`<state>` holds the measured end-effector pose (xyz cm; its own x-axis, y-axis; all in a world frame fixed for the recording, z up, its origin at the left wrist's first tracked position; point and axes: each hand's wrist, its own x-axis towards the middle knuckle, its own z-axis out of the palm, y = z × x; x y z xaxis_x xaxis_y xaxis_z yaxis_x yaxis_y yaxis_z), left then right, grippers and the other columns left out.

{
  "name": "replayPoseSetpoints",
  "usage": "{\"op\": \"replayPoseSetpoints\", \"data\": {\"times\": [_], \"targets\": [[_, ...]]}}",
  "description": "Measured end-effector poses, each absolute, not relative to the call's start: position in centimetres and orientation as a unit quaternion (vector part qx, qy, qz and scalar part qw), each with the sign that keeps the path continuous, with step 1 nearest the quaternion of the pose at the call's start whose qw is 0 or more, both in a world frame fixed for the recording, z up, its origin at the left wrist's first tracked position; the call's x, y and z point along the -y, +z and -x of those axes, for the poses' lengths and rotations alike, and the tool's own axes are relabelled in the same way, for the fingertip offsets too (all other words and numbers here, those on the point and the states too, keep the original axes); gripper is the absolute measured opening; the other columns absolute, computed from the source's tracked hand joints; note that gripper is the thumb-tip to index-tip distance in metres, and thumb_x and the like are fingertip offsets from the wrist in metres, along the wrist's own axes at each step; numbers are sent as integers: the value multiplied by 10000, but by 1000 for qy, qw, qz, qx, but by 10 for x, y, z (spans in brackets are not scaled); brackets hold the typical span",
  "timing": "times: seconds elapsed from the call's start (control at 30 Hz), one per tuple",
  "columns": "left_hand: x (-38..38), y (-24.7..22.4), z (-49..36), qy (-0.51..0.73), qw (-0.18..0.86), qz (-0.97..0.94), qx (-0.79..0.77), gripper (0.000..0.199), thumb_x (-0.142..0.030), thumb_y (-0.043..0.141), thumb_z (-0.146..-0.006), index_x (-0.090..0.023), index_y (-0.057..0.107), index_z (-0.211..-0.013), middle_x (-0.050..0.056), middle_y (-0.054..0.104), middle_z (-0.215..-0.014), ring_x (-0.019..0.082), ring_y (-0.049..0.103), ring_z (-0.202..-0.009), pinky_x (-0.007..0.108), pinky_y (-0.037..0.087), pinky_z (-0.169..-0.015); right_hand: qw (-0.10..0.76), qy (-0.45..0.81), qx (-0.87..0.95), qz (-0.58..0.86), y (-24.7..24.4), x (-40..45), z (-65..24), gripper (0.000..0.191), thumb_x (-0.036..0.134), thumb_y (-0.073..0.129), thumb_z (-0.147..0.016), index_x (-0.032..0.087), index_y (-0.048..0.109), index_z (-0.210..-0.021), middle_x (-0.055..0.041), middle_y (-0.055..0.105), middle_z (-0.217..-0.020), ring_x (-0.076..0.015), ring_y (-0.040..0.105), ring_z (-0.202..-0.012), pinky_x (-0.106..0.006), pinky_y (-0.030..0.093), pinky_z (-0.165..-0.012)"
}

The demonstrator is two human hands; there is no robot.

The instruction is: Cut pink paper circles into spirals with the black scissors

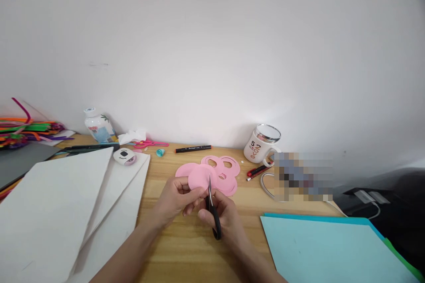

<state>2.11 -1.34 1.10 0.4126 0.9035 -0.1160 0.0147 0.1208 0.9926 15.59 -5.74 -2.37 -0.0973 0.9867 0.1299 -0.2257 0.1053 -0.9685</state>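
Between the thumb and fingers of my left hand (179,199) is a rounded piece of pink paper (198,177), raised above the table. My right hand (226,214) grips black-handled scissors (213,214), their blades pointing up and lying against the paper's right edge. Whether the blades are parted is hard to make out. Behind the held piece, a larger pink paper cutout (232,166) with several holes lies on the wood. Another rounded pink part (184,169) shows to the left, partly hidden by the held piece.
White sheets (56,203) cover the left side; light blue sheets (325,243) lie front right. Along the wall stand a white bottle (99,126) and a mug (260,143), with pink scissors (149,143) and a black marker (193,149) between. Pipe cleaners (29,128) are heaped far left.
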Motion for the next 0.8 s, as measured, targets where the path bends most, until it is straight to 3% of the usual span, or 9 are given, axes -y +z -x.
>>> {"op": "replayPoseSetpoints", "data": {"times": [0.43, 0.8], "targets": [[11, 8, -18, 361, 607, -577, -409, 251, -357, 634, -723, -121, 641, -636, -33, 511, -440, 45, 408, -327, 155, 287, -314, 546, 575, 484, 369, -24, 58, -156, 321, 396, 707, -642, 191, 498, -776, 64, 394, -550, -87, 282, -481, -202, 210, -439], [10, 9, -18, 367, 610, -571, -409, 254, -355, 636, -711, -121, 591, -623, -2, 576, -525, 44, 419, -342, 154, 296, -316, 529, 582, 473, 398, -23, 58, -156, 323, 377, 709, -612, 193, 471, -730, 84, 375, -498, -68, 262, -443, -192, 200, -414]]}}
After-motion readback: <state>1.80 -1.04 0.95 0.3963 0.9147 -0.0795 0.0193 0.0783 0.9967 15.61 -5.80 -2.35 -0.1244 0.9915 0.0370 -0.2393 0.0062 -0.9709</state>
